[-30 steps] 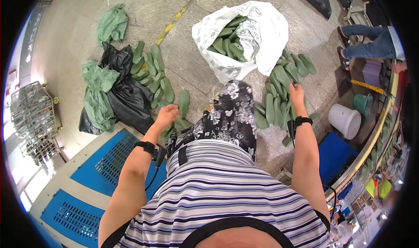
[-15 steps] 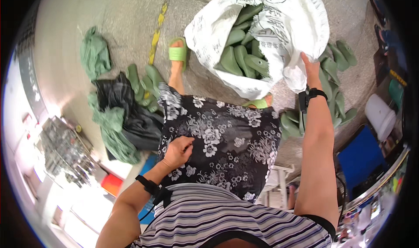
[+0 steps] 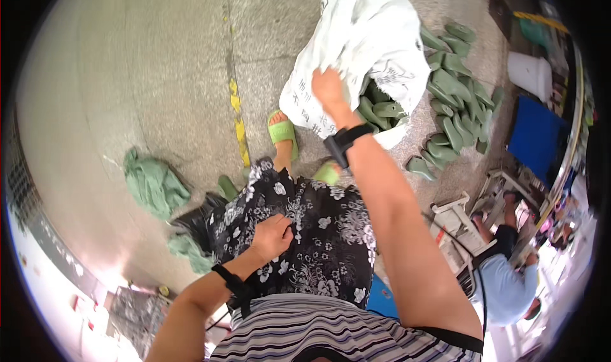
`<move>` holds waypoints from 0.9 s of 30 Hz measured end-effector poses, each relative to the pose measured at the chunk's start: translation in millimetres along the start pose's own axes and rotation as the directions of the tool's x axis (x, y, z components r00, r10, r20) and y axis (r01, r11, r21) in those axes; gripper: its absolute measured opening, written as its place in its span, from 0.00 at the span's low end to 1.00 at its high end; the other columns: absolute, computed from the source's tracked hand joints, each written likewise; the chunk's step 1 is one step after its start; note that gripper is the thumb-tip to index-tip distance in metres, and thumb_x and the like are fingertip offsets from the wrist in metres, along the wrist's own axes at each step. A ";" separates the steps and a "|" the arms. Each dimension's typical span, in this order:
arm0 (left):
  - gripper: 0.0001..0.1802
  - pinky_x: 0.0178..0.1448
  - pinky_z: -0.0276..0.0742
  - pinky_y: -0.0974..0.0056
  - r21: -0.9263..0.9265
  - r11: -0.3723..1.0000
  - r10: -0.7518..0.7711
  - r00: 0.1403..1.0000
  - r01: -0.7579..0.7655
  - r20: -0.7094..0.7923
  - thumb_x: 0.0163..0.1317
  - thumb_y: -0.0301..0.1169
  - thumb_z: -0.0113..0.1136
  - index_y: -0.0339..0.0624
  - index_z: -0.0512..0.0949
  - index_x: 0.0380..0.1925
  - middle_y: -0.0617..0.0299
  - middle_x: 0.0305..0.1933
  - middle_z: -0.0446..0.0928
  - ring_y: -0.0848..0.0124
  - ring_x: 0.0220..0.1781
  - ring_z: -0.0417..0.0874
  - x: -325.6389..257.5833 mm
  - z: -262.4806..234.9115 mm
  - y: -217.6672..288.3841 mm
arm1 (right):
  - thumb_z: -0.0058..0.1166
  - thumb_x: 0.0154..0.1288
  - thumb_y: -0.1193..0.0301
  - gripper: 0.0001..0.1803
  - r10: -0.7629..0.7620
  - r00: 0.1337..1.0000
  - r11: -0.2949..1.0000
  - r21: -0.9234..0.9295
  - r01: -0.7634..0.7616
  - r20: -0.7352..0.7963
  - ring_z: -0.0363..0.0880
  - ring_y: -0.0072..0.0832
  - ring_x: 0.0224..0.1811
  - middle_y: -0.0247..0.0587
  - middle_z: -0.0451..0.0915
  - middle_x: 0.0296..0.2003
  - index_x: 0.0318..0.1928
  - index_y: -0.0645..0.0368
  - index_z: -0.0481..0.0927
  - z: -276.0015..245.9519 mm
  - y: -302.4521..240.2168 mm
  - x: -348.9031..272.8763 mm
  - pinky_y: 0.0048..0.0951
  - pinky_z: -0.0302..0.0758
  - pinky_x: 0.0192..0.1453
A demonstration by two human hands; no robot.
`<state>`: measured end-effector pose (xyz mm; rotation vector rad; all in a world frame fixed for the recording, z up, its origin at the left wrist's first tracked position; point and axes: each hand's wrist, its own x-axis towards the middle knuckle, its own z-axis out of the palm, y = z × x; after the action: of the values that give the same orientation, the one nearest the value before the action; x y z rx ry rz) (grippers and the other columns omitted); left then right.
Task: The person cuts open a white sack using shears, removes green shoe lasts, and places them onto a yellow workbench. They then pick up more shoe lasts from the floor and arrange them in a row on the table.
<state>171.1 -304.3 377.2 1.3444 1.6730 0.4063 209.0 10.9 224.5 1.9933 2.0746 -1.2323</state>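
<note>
My right hand [image 3: 329, 89] is closed on the near left side of a white woven sack [image 3: 382, 28], whose cloth bunches around the fingers. Green shoe lasts [image 3: 387, 109] show through the sack's mouth, just right of my right wrist. The rest of the sack's contents is hidden under the cloth. In front of my black flowered skirt [image 3: 324, 247], my left hand [image 3: 272, 236] hangs in a loose fist with nothing visible in it.
Many loose green shoe lasts [image 3: 461, 101] lie heaped right of the sack. Green cloth sacks [image 3: 156, 184] and a black bag [image 3: 197, 225] lie left. A yellow-striped floor line [image 3: 238, 120] runs ahead. Rightward are a white bucket [image 3: 529, 74], a blue panel [image 3: 538, 136] and a seated person [image 3: 506, 289].
My right hand has moved left across the sack, drawing its cloth over much of the opening. My view has swung to the right. My left hand keeps its loose fist by the skirt.
</note>
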 end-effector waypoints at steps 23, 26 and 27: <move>0.17 0.50 0.74 0.53 0.313 0.950 -0.075 0.968 -0.004 0.239 0.49 0.25 0.49 0.26 0.73 0.39 0.33 0.43 0.74 0.43 0.48 0.76 264.0 -65.9 -63.9 | 0.54 0.48 0.73 0.17 0.471 0.840 0.813 0.502 -0.295 -0.269 0.76 0.56 0.38 0.61 0.77 0.31 0.40 0.62 0.72 62.2 -83.0 -171.7 0.49 0.71 0.41; 0.18 0.50 0.74 0.53 0.466 0.883 -0.120 0.931 -0.058 0.344 0.49 0.27 0.51 0.27 0.74 0.39 0.35 0.42 0.76 0.44 0.46 0.78 245.4 -103.0 -68.8 | 0.54 0.47 0.73 0.17 0.509 0.821 0.773 0.556 -0.304 -0.259 0.76 0.55 0.37 0.57 0.79 0.32 0.41 0.61 0.72 84.6 -117.1 -190.8 0.48 0.72 0.42; 0.18 0.50 0.74 0.52 0.469 0.881 -0.114 0.937 -0.058 0.329 0.48 0.27 0.52 0.27 0.74 0.39 0.36 0.42 0.76 0.46 0.47 0.78 238.4 -114.5 -69.5 | 0.54 0.47 0.73 0.17 0.510 0.818 0.774 0.557 -0.301 -0.266 0.76 0.54 0.37 0.57 0.79 0.32 0.41 0.60 0.72 89.9 -127.4 -194.0 0.48 0.72 0.42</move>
<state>42.7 -83.2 280.1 1.6286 1.5361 -0.2771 93.1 -184.2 326.9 2.9578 1.3443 -1.4453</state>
